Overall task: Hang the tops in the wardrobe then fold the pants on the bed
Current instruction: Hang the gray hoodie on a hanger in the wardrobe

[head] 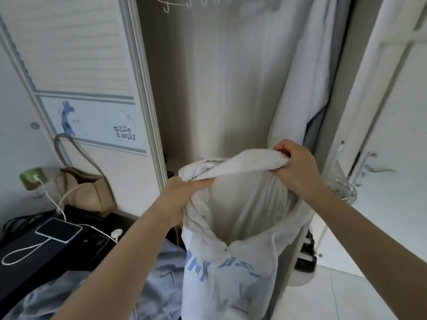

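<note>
A white top with blue lettering (240,229) hangs from both my hands in front of the open wardrobe (208,93). My left hand (182,192) grips its bunched edge on the left. My right hand (298,167) pinches the rolled hem on the right, so the opening gapes between them. White hangers (175,3) show on the rail at the top. A pale garment (305,65) hangs inside on the right. Light-blue clothing (159,285) lies below my left arm.
A dark surface at left holds a phone (59,229) on a white charging cable. A beige bag (85,190) stands against the wardrobe's sliding door. A white door with a handle (374,167) is at right, tiled floor below.
</note>
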